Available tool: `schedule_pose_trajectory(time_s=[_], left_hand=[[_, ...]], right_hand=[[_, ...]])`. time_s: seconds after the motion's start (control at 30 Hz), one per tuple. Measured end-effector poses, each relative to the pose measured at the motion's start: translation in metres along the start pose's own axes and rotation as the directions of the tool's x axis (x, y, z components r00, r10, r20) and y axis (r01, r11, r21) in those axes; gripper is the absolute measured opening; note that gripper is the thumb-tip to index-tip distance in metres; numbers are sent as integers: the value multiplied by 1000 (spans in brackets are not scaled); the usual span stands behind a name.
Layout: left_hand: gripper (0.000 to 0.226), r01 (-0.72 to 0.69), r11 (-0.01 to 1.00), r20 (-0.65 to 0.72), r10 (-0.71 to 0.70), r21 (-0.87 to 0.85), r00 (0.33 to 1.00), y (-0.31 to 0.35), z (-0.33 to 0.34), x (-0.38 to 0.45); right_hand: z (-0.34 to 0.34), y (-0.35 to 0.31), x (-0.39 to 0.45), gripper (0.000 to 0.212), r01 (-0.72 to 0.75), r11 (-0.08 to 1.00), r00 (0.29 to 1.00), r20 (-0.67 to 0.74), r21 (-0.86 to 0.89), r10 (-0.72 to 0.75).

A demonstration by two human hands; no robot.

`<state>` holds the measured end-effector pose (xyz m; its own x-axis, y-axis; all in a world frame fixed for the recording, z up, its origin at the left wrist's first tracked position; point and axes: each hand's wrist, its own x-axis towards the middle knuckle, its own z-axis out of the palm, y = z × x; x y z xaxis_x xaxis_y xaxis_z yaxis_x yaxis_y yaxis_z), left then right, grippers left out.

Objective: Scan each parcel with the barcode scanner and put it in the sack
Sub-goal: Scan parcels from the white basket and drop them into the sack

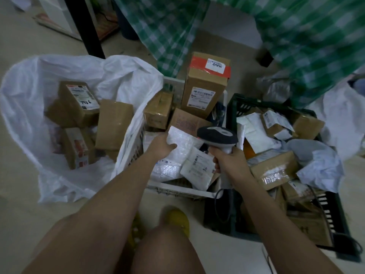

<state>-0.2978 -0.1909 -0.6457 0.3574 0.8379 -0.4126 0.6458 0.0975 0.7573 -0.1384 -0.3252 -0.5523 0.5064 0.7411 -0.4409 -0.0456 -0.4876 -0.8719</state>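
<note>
My left hand (161,146) grips the near edge of a white bubble-wrap parcel (182,144) lying in the white crate (177,189). My right hand (227,158) holds the handle of the barcode scanner (217,136), whose dark head points down over that parcel, a small red glow at its front. A second white labelled packet (198,168) lies beside it under the scanner. To the left the white sack (25,107) stands open with several brown boxes (79,102) inside.
A tall brown box (205,89) with red tape stands behind the white crate among smaller cartons. A dark crate (333,210) on the right is heaped with parcels and mailers. The scanner's cable trails down. A green checked cloth hangs behind. My knee and a yellow shoe are below.
</note>
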Motion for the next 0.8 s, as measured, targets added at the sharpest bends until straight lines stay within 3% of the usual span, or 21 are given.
schedule_pose_trajectory(time_s=[0.1,0.17,0.3,0.43,0.6,0.73,0.8], left_hand=[[70,56,995,-16,-55,83,998,-8,16,21],[65,91,988,-66,-83,126,994,-12,19,33],[39,85,992,-73,-79,89,994,-23,20,48],[10,-18,997,-144,29,73,989,-27,9,41],[34,-76,982,-226,115,173,967,-4,-29,8],[19,-178,984,-260,180,31,949,16,-60,-34],[23,-188,980,-286,162,-66,944,22,-72,-58]], right_hand=[[1,0,10,17,-17,1000,1000,2,-12,17],[2,0,16,17,-22,1000,1000,11,-17,22],[7,3,27,16,-41,999,999,29,-27,41],[15,6,30,17,-55,998,998,34,-1,55],[21,2,20,19,-58,994,997,-38,94,62],[26,-10,-2,17,-7,990,999,-35,141,12],[30,-15,-15,14,19,990,1000,-27,137,-16]])
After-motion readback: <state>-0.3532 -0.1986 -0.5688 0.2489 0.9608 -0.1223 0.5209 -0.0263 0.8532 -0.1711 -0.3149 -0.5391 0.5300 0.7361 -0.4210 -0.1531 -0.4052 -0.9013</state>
